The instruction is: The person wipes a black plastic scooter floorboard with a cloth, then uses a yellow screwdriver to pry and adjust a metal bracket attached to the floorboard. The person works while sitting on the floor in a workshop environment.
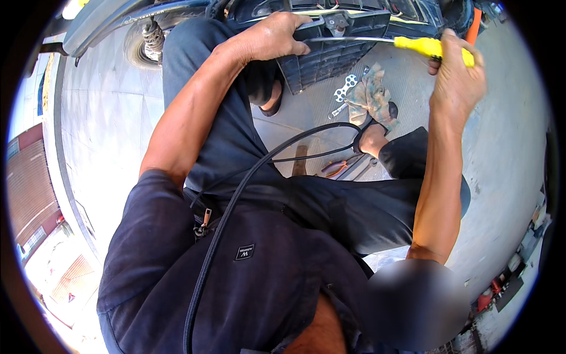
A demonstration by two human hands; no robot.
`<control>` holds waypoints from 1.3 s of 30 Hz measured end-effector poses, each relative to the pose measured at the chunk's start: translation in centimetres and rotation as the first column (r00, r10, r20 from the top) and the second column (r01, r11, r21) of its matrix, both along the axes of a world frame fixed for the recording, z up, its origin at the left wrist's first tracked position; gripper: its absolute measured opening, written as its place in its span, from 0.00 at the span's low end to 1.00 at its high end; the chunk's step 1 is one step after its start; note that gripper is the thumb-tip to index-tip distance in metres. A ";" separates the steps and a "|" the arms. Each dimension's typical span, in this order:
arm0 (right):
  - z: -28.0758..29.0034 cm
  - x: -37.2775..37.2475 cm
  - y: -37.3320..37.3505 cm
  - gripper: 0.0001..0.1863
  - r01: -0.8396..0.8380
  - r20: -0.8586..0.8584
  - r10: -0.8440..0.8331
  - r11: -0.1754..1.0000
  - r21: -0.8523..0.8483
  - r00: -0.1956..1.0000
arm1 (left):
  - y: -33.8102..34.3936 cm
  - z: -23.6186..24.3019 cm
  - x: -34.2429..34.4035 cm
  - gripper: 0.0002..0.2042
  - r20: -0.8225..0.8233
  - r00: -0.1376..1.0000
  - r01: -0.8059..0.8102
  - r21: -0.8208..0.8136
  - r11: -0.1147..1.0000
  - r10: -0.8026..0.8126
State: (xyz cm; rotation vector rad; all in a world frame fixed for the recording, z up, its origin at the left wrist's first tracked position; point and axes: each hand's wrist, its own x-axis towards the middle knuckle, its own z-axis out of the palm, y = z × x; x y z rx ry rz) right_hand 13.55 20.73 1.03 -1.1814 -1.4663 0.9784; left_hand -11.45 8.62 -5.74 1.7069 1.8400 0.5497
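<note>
My right hand (458,74) is wrapped round the yellow handle of a screwdriver (415,45), held out level at the upper right. Its thin metal shaft points left across a black plastic part (354,26), and the tip ends close to my left fingers. That part is ribbed, with a small metal bracket (336,23) at its middle. My left hand (274,36) pinches the part's left edge, thumb and fingers on either side of it. Just what the screwdriver's tip touches is hidden by the left fingers.
A two-wheeled vehicle (109,26) stands ahead, its coil spring (153,38) at the upper left. On the floor lie a multi-hole wrench (345,88), a crumpled cloth (368,97), and orange-handled pliers (336,169) between my legs. A black cord (236,197) loops over my lap.
</note>
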 end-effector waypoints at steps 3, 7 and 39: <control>1.2 0.4 -0.5 0.18 0.025 0.044 -0.032 0.990 0.138 0.999 | -0.2 -0.9 -0.9 0.26 0.025 0.998 -0.050 -0.016 0.999 0.051; 0.0 1.1 0.4 0.18 -0.062 0.092 0.040 0.968 0.242 0.995 | 0.0 -1.6 -1.7 0.32 0.107 0.993 -0.038 -0.029 0.999 0.041; 4.9 2.4 1.1 0.16 0.057 0.112 -0.078 0.982 0.180 0.991 | -0.4 0.7 0.8 0.27 0.065 0.995 -0.079 0.143 0.987 0.071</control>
